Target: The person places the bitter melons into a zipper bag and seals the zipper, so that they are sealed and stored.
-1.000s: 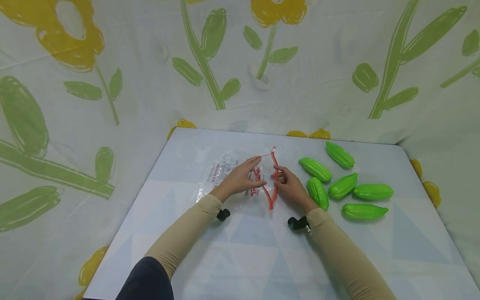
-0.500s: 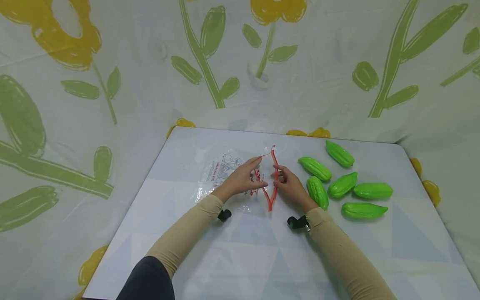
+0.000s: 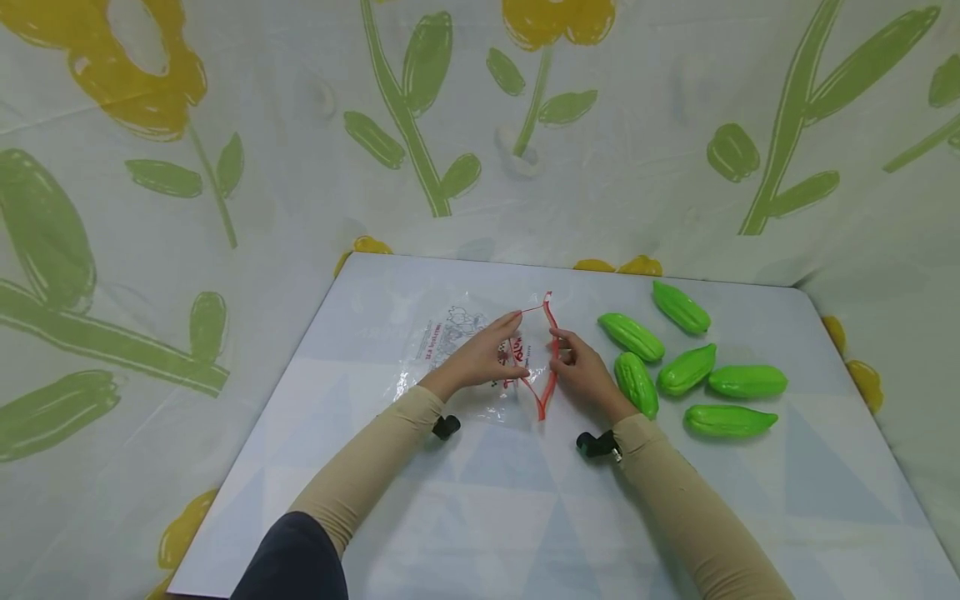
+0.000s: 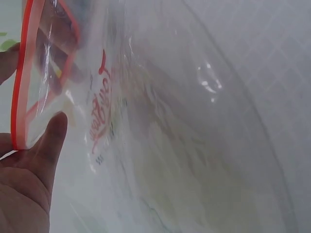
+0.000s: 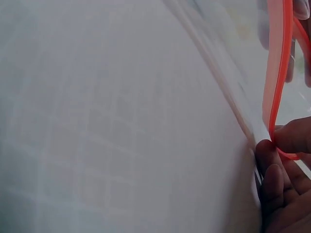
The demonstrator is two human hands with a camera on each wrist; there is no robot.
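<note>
Clear plastic bag point(image 3: 444, 337), left of centre on the table, lying under the left forearm's reach. Clock face centred on the bag, 12 at the far edge: its mouth points to 3. Red strip point(image 3: 552, 387) edges the mouth; its two sides stand apart in the middle and meet at the near end. Red lettering point(image 4: 101, 119) on the plastic.

Left hand point(image 3: 476, 360) comes in from 7 o'clock, over the bag. Grip apart: thumb and fingers spread and fairly straight at the strip's left side, no pinch seen. Right hand point(image 3: 587, 377) comes in from 4 o'clock; grip clamped on the strip's right side, pinched between thumb and fingers.

Progress, as judged: parting of the mouth looks largely done, a clear gap showing between the sides. Body of the bag looks slack, no green thing seen inside. Whether the gap is as wide as wanted, cannot tell.

Outward at 3 o'clock: six green ridged vegetables point(image 3: 687, 372), all on the table point(image 3: 487, 508), the nearest just beside the right hand. Beyond, at 12, flower-printed cloth point(image 3: 645, 192).
</note>
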